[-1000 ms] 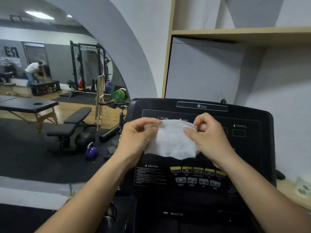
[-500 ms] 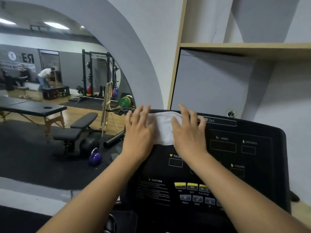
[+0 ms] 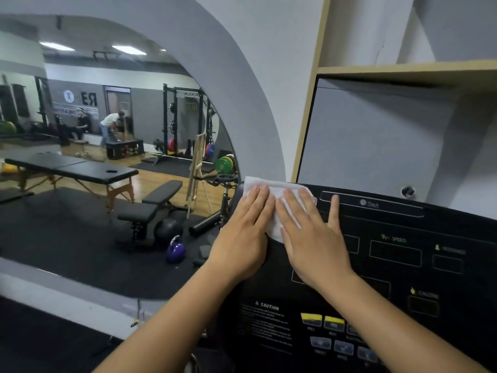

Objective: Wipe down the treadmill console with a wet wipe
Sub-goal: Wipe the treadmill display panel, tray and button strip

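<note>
The black treadmill console (image 3: pixel 390 254) fills the lower right, with display windows and rows of yellow and grey buttons. A white wet wipe (image 3: pixel 277 188) lies flat on its top left corner. My left hand (image 3: pixel 246 235) presses on the wipe's left part with straight fingers. My right hand (image 3: pixel 312 235) lies beside it, fingers spread flat over the wipe's right part, one finger reaching onto the bare console. Most of the wipe is hidden under both hands.
An arched wall mirror (image 3: pixel 107 157) on the left reflects a gym with a massage table, a weight bench, a purple kettlebell and a rack. A wooden shelf (image 3: pixel 403 72) runs above the console against the grey wall.
The wipe went from being held stretched between pinching fingers to lying pressed on the console's top left. Both hands flattened on it and slid up and left toward the corner.
</note>
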`<action>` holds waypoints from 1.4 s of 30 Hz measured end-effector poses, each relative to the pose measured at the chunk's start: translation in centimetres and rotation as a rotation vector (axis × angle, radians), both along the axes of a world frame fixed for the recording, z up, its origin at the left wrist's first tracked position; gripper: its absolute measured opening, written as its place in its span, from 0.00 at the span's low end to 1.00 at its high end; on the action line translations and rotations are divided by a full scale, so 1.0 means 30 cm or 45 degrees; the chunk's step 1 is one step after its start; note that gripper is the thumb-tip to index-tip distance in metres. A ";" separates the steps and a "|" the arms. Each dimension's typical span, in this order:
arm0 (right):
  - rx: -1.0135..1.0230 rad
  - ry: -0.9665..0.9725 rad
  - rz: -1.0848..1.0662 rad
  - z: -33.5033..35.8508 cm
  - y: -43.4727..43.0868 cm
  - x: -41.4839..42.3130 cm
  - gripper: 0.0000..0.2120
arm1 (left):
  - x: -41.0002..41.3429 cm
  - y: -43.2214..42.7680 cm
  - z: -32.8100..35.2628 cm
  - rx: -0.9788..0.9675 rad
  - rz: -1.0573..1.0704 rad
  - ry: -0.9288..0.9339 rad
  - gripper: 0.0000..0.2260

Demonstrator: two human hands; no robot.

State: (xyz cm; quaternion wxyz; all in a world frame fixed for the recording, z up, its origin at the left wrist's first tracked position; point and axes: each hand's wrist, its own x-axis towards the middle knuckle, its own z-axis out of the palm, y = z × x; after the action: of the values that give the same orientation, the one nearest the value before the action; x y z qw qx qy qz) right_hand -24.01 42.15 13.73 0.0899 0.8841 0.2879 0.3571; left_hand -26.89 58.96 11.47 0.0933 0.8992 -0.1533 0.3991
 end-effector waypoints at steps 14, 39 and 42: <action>0.023 0.015 0.032 0.002 0.011 0.002 0.28 | -0.019 -0.001 -0.025 -0.014 0.054 0.041 0.26; 0.121 0.024 -0.070 0.045 -0.018 0.019 0.26 | 0.011 -0.070 0.036 -0.043 0.173 0.096 0.26; 0.067 0.058 0.009 -0.055 -0.070 -0.035 0.27 | -0.056 -0.090 -0.070 0.023 0.160 0.106 0.26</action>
State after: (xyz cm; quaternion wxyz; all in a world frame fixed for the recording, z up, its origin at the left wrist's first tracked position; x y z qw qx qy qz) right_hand -25.07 40.05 12.09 0.0588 0.8930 0.2834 0.3446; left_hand -28.56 56.25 9.38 0.0662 0.9236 -0.0964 0.3651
